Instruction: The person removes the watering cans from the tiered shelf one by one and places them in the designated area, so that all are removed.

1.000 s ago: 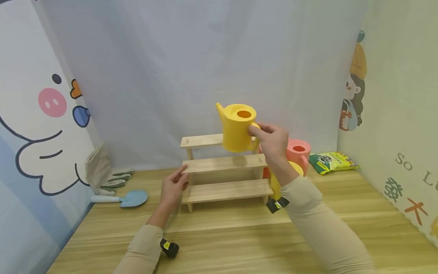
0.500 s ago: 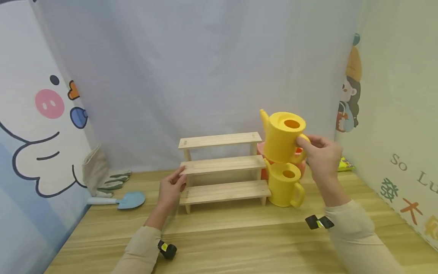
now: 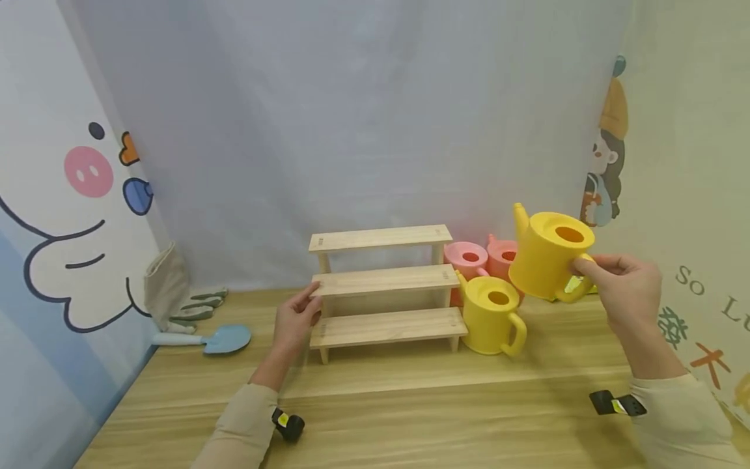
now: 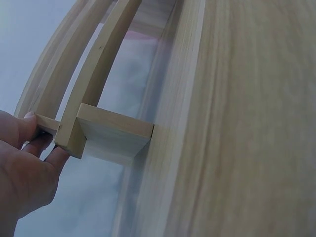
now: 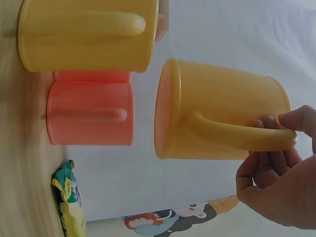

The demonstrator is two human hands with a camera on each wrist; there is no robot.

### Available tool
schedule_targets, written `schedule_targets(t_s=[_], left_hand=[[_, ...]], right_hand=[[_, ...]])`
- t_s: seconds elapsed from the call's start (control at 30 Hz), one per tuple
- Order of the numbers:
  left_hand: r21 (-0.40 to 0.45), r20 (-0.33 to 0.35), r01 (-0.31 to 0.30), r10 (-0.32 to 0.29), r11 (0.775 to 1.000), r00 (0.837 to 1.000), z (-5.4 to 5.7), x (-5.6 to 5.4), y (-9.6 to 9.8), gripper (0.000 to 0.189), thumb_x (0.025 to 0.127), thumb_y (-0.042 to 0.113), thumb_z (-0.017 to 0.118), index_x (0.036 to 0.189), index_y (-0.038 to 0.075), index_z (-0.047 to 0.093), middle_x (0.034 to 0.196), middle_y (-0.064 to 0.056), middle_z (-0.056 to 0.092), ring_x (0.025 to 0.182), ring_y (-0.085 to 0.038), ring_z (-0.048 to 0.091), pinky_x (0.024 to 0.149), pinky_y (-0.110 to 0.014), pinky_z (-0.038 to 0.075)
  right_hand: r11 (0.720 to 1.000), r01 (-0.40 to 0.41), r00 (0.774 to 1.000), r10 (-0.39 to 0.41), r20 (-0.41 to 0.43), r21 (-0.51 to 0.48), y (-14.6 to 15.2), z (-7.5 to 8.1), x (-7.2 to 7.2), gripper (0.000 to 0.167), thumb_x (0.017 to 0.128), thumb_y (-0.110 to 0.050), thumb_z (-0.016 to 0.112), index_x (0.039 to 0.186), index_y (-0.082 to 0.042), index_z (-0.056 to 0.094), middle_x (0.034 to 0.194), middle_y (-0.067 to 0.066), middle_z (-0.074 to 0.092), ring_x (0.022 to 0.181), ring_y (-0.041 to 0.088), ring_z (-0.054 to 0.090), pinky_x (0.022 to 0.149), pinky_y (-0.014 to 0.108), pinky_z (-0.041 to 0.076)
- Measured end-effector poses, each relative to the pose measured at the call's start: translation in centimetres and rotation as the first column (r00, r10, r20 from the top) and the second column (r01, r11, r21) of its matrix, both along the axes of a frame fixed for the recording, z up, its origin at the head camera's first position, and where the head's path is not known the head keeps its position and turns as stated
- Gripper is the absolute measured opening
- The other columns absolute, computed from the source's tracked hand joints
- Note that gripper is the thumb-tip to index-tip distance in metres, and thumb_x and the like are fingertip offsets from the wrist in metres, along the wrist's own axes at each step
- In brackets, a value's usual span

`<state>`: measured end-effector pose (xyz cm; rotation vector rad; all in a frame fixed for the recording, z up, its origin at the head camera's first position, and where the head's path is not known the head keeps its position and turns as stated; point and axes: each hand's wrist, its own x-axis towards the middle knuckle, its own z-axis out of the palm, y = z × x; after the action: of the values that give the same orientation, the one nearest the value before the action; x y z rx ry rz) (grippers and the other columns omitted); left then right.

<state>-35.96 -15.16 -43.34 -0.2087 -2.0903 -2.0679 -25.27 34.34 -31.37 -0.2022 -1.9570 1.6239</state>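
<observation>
My right hand [image 3: 629, 293] grips the handle of a yellow watering can [image 3: 547, 257], holding it in the air right of the shelf with its spout up and to the left. In the right wrist view its fingers [image 5: 269, 170] curl round the handle. A three-step wooden plant shelf [image 3: 387, 280] stands on the table. My left hand [image 3: 295, 320] pinches the left end of its middle board; in the left wrist view the thumb [image 4: 17, 128] lies on the board, fingers under it. A second yellow watering can [image 3: 489, 319] stands at the shelf's right end.
Two pink watering cans [image 3: 467, 253] stand behind the second yellow one. A yellow-green bag [image 5: 71, 202] lies at the back right. Work gloves [image 3: 166, 283] lean at the back left, with a blue trowel [image 3: 227, 339] before them. A grey curtain [image 3: 363, 130] hangs behind.
My right hand has carried the yellow watering can from over the shelf to the right and lower, uncovering the cans behind. My left hand stays on the shelf.
</observation>
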Motion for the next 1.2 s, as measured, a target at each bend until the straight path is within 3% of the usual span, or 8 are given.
schedule_targets(t_s=[0.27,0.4,0.57,0.8,0.87,0.97,1.07,1.2], left_hand=[[0.0,-0.007,-0.008,0.008,1.0,1.0,0.2,0.0,0.1,0.04,0.101,0.011,0.062,0.141,0.008,0.059,0.097,-0.012,0.061,0.068,-0.014,0.041,0.068,-0.028,0.043],[-0.012,-0.006,-0.001,0.0,1.0,1.0,0.0,0.0,0.1,0.041,0.101,0.012,0.061,0.142,0.009,0.058,0.094,-0.009,0.059,0.067,-0.012,0.04,0.067,-0.027,0.042],[-0.027,-0.01,0.011,-0.011,1.0,1.0,0.0,0.0,0.1,0.042,0.102,0.013,0.06,0.143,0.011,0.056,0.103,-0.016,0.06,0.075,-0.013,0.047,0.071,-0.025,0.046],[-0.023,-0.003,0.005,-0.005,1.0,1.0,0.1,0.2,0.1,0.041,0.102,0.014,0.06,0.142,0.01,0.057,0.102,-0.017,0.06,0.075,-0.015,0.045,0.072,-0.027,0.045],[-0.02,0.001,-0.002,0.002,1.0,1.0,0.2,0.2,0.1,0.041,0.101,0.013,0.061,0.142,0.01,0.058,0.102,-0.017,0.061,0.076,-0.015,0.047,0.073,-0.028,0.046],[-0.021,0.006,-0.013,0.014,1.0,1.0,0.3,0.2,0.1,0.04,0.101,0.012,0.061,0.142,0.011,0.058,0.104,-0.019,0.062,0.078,-0.017,0.048,0.073,-0.028,0.047],[-0.027,0.005,-0.017,0.017,0.999,1.0,0.3,0.2,0.0,0.04,0.101,0.012,0.061,0.142,0.011,0.058,0.102,-0.018,0.062,0.076,-0.017,0.047,0.071,-0.028,0.045],[-0.028,0.0,-0.013,0.013,1.0,1.0,0.2,0.2,0.0,0.04,0.101,0.012,0.061,0.142,0.01,0.058,0.099,-0.016,0.062,0.074,-0.017,0.045,0.069,-0.028,0.043]], right_hand=[[0.963,-0.011,0.992,-0.025,0.127,0.27,2.4,-1.2,0.8,0.027,0.091,-0.03,0.077,0.089,-0.004,0.072,0.077,-0.022,0.063,0.086,0.01,0.049,0.073,0.019,0.04],[0.951,-0.048,0.98,-0.014,0.2,0.304,2.8,-2.1,1.1,0.037,0.091,-0.036,0.076,0.093,0.001,0.073,0.078,-0.022,0.064,0.088,0.009,0.048,0.078,0.029,0.036],[0.954,-0.076,0.975,0.01,0.223,0.29,3.0,-3.4,1.2,0.035,0.092,-0.034,0.075,0.093,0.001,0.073,0.077,-0.022,0.068,0.089,0.003,0.05,0.077,0.022,0.038],[0.954,-0.127,0.965,0.056,0.255,0.271,3.0,-4.8,1.5,0.044,0.091,-0.037,0.075,0.098,0.006,0.071,0.078,-0.018,0.071,0.093,0.0,0.046,0.098,0.06,0.032],[0.952,-0.143,0.963,0.071,0.259,0.27,3.1,-5.2,1.6,0.044,0.091,-0.038,0.075,0.099,0.006,0.072,0.079,-0.016,0.072,0.093,-0.001,0.046,0.098,0.064,0.03],[0.95,-0.19,0.959,0.125,0.255,0.248,3.4,-5.8,1.5,0.037,0.093,-0.034,0.074,0.1,0.003,0.073,0.082,-0.011,0.074,0.093,-0.004,0.051,0.098,0.042,0.041],[0.945,-0.25,0.951,0.199,0.235,0.212,3.7,-6.4,1.2,0.024,0.095,-0.026,0.073,0.098,-0.002,0.076,0.085,-0.008,0.075,0.091,-0.006,0.057,0.08,0.019,0.047],[0.942,-0.309,0.935,0.276,0.221,0.132,3.9,-6.9,0.9,0.014,0.095,-0.018,0.073,0.093,-0.004,0.076,0.084,-0.005,0.075,0.088,-0.003,0.063,0.073,0.015,0.051]])
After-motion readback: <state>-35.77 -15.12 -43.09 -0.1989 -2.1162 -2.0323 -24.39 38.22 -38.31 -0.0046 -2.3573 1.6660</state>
